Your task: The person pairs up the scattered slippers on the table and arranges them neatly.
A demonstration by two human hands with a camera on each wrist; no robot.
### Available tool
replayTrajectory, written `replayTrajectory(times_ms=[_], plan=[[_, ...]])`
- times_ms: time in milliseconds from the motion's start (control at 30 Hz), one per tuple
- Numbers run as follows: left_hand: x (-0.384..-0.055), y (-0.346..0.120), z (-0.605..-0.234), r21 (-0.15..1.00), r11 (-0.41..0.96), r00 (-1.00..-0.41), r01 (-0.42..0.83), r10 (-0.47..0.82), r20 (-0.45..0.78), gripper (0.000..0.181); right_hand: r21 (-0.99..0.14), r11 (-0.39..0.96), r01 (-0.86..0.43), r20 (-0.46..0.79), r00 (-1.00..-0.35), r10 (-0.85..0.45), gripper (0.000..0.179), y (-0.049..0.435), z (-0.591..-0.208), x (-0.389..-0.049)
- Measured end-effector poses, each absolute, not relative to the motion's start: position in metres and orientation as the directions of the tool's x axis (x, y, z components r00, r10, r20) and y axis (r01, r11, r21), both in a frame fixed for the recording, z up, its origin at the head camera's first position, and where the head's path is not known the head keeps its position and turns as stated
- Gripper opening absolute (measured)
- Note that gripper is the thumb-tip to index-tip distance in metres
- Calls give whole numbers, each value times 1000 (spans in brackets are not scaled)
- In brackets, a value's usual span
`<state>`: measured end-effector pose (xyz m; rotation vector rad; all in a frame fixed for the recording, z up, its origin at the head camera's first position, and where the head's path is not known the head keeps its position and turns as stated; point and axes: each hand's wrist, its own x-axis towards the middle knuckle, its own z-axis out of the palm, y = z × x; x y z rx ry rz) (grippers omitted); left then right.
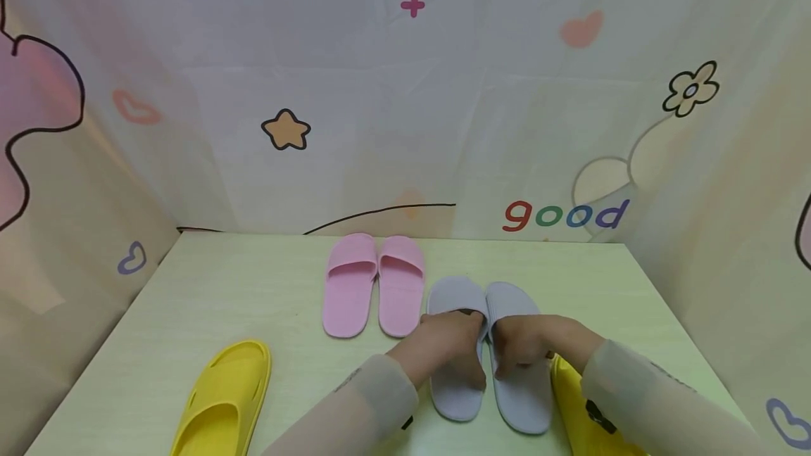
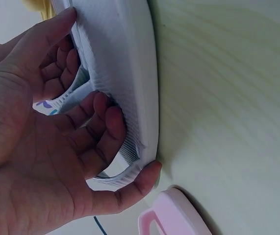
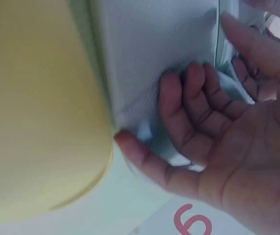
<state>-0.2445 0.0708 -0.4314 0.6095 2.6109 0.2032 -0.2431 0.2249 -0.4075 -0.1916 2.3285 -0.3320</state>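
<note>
Two pale grey slippers lie side by side on the table, toes pointing away from me. Over the left grey slipper (image 1: 457, 403) is my left hand (image 1: 450, 343). In the left wrist view its thumb is at the inner edge, its little finger at the outer edge, and the middle fingers curl down onto the insole. My right hand (image 1: 526, 340) spans the right grey slipper (image 1: 529, 410) the same way, just behind the strap. Its thumb lies toward the inner side and the little finger reaches the outer edge in the right wrist view. My hands partly hide both insoles.
A pair of pink slippers (image 1: 347, 308) stands farther back, left of the grey ones. One yellow slipper (image 1: 222, 378) lies at the front left; another yellow slipper (image 1: 573, 407) is partly under my right forearm. A printed curtain (image 1: 380, 90) rises behind the pale table (image 1: 285, 315).
</note>
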Motion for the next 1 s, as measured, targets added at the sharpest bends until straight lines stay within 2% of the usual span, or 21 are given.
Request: replayTrajectory(times_ms=[267, 567, 1000], plan=[[-247, 71, -426, 235, 893, -802, 385, 449, -395, 79, -267, 963, -41, -723, -652, -228, 30, 228, -403, -253], [-254, 72, -426, 256, 886, -809, 386, 459, -368, 73, -236, 971, -34, -724, -660, -199, 29, 228, -408, -262], [-266, 78, -422, 276, 904, -830, 326, 413, -375, 64, -203, 978, -54, -732, -655, -188, 30, 228, -408, -280]])
